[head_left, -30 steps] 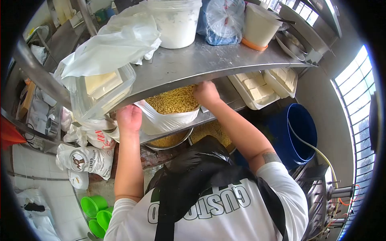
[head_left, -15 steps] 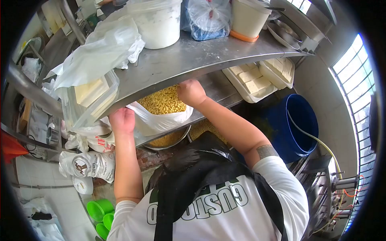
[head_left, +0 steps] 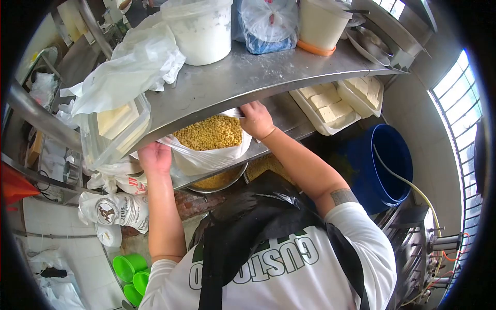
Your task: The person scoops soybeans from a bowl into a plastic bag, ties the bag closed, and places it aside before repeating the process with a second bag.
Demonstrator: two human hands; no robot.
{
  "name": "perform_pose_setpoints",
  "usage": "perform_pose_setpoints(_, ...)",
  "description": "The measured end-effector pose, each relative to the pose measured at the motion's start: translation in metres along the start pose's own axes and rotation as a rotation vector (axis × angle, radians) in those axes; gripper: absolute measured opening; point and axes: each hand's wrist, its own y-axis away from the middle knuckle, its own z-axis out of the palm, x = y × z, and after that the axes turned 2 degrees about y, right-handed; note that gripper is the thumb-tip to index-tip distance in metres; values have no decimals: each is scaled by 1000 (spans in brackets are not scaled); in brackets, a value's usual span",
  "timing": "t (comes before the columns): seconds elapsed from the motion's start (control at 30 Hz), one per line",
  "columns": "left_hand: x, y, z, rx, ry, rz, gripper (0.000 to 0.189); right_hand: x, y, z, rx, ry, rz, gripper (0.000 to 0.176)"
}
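Observation:
A white plastic bag (head_left: pixel 206 158) full of yellow grains (head_left: pixel 209 133) stands on the lower steel shelf, its mouth open beneath the upper shelf. At its left edge is my left hand (head_left: pixel 155 156), fingers curled and partly under the shelf, closed on the bag's rim. My right hand (head_left: pixel 256 120) is at the bag's far right corner, with its fingers closed on the pulled-up plastic edge. The grains lie level between my two hands.
The upper steel shelf (head_left: pixel 268 67) carries a white bucket (head_left: pixel 200 33) and a clear container (head_left: pixel 116 129). White trays (head_left: pixel 328 126) of pale blocks sit right, beside a blue barrel (head_left: pixel 385 165). Below are metal bowls (head_left: pixel 217 182) and green buckets (head_left: pixel 124 267). A person's hand (head_left: pixel 124 5) shows far back.
My right hand has shifted slightly right, lifting the bag's edge and uncovering more of the grains. My left hand has moved slightly down.

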Motion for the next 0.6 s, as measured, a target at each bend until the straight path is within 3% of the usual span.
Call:
perform_pose_setpoints(0.03, -2, 1, 3, -6, -27, -12, 31, 3, 7, 3, -54, -48, 196, 51)
perform_pose_setpoints(0.07, -6, 2, 6, -12, -25, -6, 31, 5, 11, 5, -49, -48, 190, 51)
perform_pose_setpoints(0.13, -15, 3, 12, 23, 8, 13, 31, 1, 13, 1, 178, -374, 491, 60)
perform_pose_setpoints(0.2, -22, 2, 13, 7, -30, 36, 29, 8, 23, 6, 156, -403, 568, 67)
perform_pose_setpoints(0.27, -29, 1, 6, -1, -74, 51, 28, 8, 25, 7, 308, -583, 905, 71)
perform_pose_setpoints(0.33, -30, 3, -2, -197, -356, 164, 28, 22, 33, 11, 410, -531, 843, 70)
perform_pose_setpoints(0.37, -30, 4, -7, -197, -359, 156, 28, 30, 42, 9, 470, -785, 1002, 68)
perform_pose_setpoints(0.43, -24, 19, 6, 73, -987, 187, 29, 33, 53, -11, 562, -1161, 1322, 61)
perform_pose_setpoints(0.47, -24, 29, 11, 73, -994, 172, 29, 38, 68, -25, 571, -1237, 1388, 58)
perform_pose_setpoints(0.53, -28, 47, 17, -57, -1221, 389, 30, 47, 109, -54, 545, -1429, 1316, 56)
perform_pose_setpoints(0.6, -31, 46, -14, -98, -1256, 432, 34, 68, 175, -83, 483, -1370, 1461, 53)
